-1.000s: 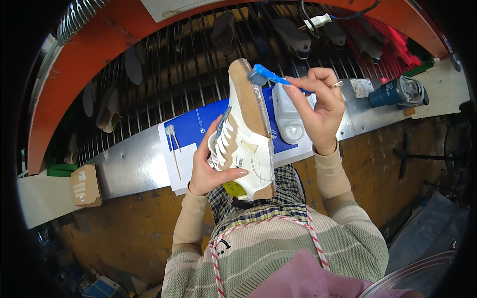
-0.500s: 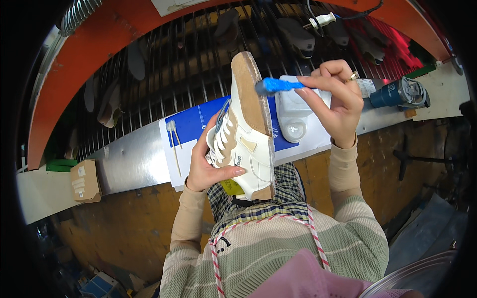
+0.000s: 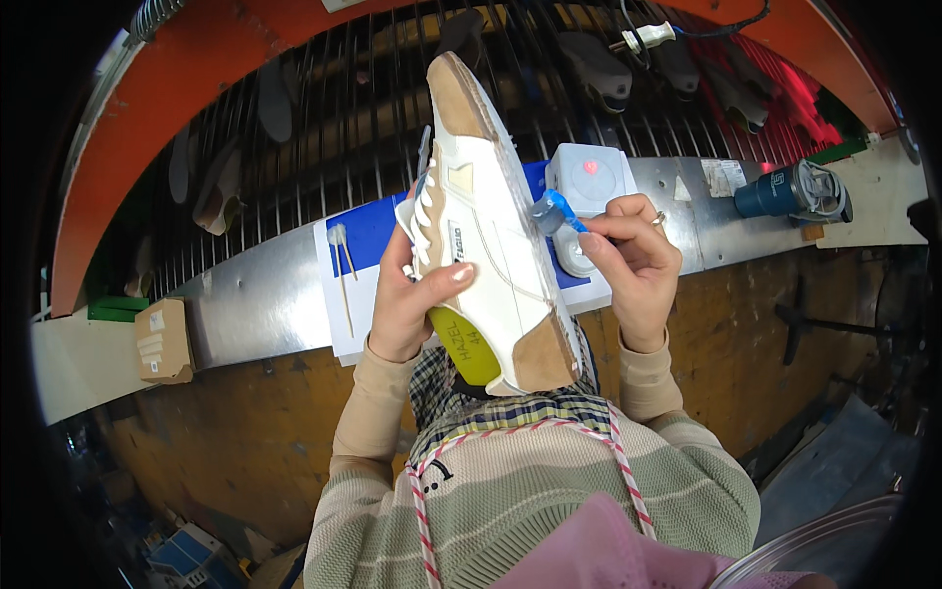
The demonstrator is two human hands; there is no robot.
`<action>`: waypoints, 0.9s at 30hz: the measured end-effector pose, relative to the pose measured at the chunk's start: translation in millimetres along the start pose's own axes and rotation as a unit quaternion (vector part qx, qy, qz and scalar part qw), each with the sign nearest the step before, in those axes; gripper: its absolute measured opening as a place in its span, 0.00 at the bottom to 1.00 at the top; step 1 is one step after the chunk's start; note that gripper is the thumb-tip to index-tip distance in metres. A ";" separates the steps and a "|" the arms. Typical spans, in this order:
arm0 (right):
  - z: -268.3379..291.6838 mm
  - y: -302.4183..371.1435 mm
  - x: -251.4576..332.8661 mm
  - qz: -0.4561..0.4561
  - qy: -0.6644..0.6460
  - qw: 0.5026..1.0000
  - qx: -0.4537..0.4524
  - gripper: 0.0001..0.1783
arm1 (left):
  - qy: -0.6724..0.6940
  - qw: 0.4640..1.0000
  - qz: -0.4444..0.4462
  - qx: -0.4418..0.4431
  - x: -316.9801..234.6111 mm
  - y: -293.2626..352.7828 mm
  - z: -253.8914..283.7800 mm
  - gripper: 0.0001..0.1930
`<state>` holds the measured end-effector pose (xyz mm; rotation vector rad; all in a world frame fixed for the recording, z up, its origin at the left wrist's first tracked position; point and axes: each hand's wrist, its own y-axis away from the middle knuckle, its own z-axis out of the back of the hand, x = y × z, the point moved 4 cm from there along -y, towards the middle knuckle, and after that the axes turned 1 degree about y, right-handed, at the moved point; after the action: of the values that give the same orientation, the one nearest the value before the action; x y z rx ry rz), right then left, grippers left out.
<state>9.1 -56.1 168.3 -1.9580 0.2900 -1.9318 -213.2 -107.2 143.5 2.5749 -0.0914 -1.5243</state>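
Note:
My left hand [image 3: 417, 299] grips a white and tan lace-up sneaker [image 3: 491, 231] by its laced side, thumb pressed on the side panel. The sneaker is tilted, toe pointing up and away, heel toward my lap. A yellow-green last [image 3: 461, 348] shows in its opening. My right hand [image 3: 638, 265] pinches a small blue-handled brush [image 3: 561, 208] between thumb and fingers. Its dark head is at the sneaker's bottom edge, near the middle; whether they touch I cannot tell. Just behind the brush is a white container [image 3: 594, 177], with a round dish partly hidden by my fingers.
Stick swabs [image 3: 339, 236] lie on a blue and white sheet [image 3: 368, 240] over the metal ledge [image 3: 260, 319]. A blue tumbler [image 3: 770, 194] stands right, a small cardboard box [image 3: 164, 342] left. Beyond the ledge, dark bars [image 3: 343, 128] carry several shoe parts; a white plug [image 3: 648, 39] hangs above.
The sneaker has turned, showing more of its side and the yellow-green last, and its toe is higher. My right hand has moved down and left, bringing the brush lower along the bottom edge.

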 end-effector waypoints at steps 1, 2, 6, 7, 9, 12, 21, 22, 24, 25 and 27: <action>-1.0 1.0 0.2 0.011 0.018 1.000 -0.008 0.12 | -0.001 1.000 -0.001 -0.001 -1.4 -0.1 -1.3 0.47; -1.8 0.8 0.7 0.025 0.035 0.999 -0.019 0.12 | 0.003 1.000 0.003 -0.002 -2.1 -0.4 -2.2 0.48; -1.2 -8.6 12.1 0.132 0.153 0.978 -0.044 0.13 | -0.010 1.000 -0.011 -0.012 -2.8 1.4 -3.9 0.49; -1.0 -11.9 15.2 0.158 0.178 0.970 -0.048 0.13 | -0.015 1.000 -0.018 -0.011 -2.7 2.3 -4.2 0.49; -1.5 -19.4 20.8 0.210 0.226 0.949 -0.058 0.14 | -0.018 1.000 -0.016 -0.009 -1.6 3.5 -3.9 0.50; -2.2 -33.0 25.1 0.269 0.248 0.928 -0.065 0.14 | -0.041 0.999 -0.025 -0.004 -1.0 5.3 -4.8 0.51; 8.3 -53.6 34.1 0.286 0.250 0.925 0.010 0.14 | -0.020 1.000 -0.023 -0.003 -3.8 7.1 -6.1 0.50; 10.1 -52.9 33.9 0.275 0.247 0.929 0.029 0.14 | -0.020 1.000 -0.024 0.001 -4.6 6.7 -5.9 0.50; 13.9 -49.6 33.6 0.270 0.235 0.933 0.045 0.13 | -0.019 1.000 -0.021 0.002 -5.8 6.1 -4.9 0.49; 15.5 -47.2 33.1 0.266 0.229 0.935 0.052 0.13 | -0.016 1.000 -0.019 0.004 -6.1 6.5 -4.8 0.49; 20.3 -40.2 31.7 0.230 0.228 0.944 0.066 0.14 | -0.008 1.000 -0.007 0.002 -6.2 7.0 -4.5 0.48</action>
<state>25.9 -29.9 213.6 -1.1984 0.6575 -1.9872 -212.2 -112.9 152.1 2.5730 -0.0778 -1.5506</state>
